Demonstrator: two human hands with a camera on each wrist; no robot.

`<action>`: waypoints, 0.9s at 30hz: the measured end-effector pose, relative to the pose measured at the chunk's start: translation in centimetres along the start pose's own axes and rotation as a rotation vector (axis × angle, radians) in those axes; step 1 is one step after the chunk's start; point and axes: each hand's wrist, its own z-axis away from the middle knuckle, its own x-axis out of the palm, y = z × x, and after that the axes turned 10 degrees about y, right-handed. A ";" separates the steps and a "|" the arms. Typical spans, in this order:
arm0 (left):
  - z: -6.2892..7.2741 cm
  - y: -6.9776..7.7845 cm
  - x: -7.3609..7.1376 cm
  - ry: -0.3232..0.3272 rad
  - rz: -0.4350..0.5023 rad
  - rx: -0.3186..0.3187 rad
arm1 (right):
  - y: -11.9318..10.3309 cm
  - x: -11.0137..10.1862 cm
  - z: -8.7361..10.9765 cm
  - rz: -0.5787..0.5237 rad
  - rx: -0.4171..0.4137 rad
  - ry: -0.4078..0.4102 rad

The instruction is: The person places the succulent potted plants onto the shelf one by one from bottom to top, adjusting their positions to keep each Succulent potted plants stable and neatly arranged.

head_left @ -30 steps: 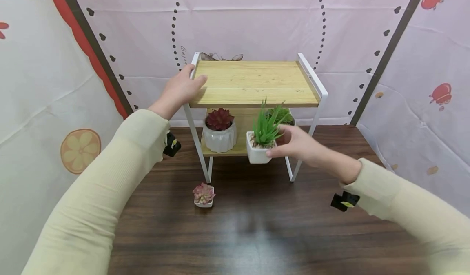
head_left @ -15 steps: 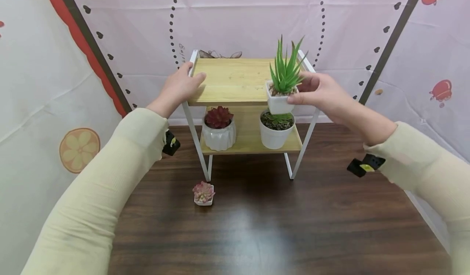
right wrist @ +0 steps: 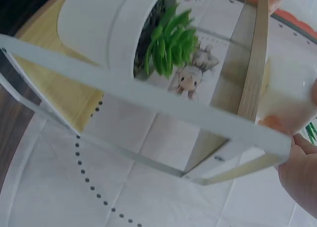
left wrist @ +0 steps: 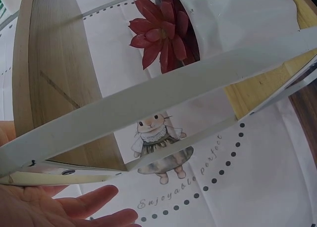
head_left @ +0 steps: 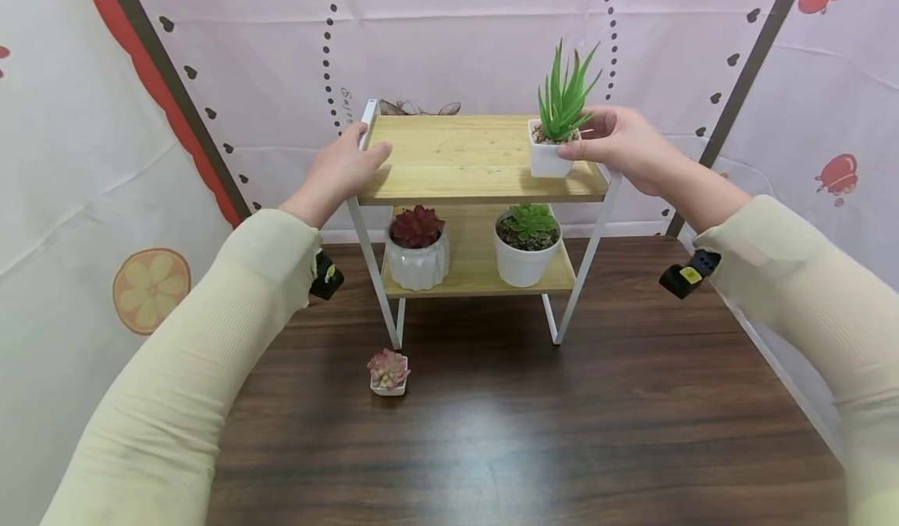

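Observation:
My right hand (head_left: 627, 147) grips a small square white pot holding a spiky green aloe plant (head_left: 552, 158), thumb on its near side. It overlaps the right end of the shelf's wooden top board (head_left: 449, 159). In the right wrist view the white pot (right wrist: 287, 96) looks blurred beside the board edge. My left hand (head_left: 342, 165) rests at the top board's left end, thumb over the wood and index finger at the white side rail (head_left: 369, 112). Seen from the left wrist, its other fingers (left wrist: 94, 200) stretch out straight beyond the metal frame.
On the lower board stand a red succulent in a ribbed white pot (head_left: 418, 264) and a green succulent in a round white pot (head_left: 525, 267). A small pink succulent (head_left: 389, 371) sits on the dark wooden table (head_left: 492, 432), by the shelf's front left leg. Patterned cloth (head_left: 477, 50) hangs behind.
My right hand has lifted the potted aloe from in front of the lower board up and rightward to the top board's right end. My left hand has stayed at the left rail.

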 end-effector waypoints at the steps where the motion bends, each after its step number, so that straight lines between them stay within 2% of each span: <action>1: 0.0 0.0 0.0 0.000 0.002 -0.002 | 0.0 -0.1 -0.2 0.016 0.002 -0.005; 8: 0.0 -0.1 0.0 -0.003 0.007 -0.001 | 0.2 -0.2 -1.0 0.075 0.004 -0.067; 22: 0.2 -0.1 0.0 -0.001 0.020 0.003 | -0.6 -0.5 -1.8 0.226 0.033 -0.137; 27: 0.2 -0.2 -0.1 -0.003 0.023 0.002 | -0.7 -0.6 -2.0 0.241 0.044 -0.156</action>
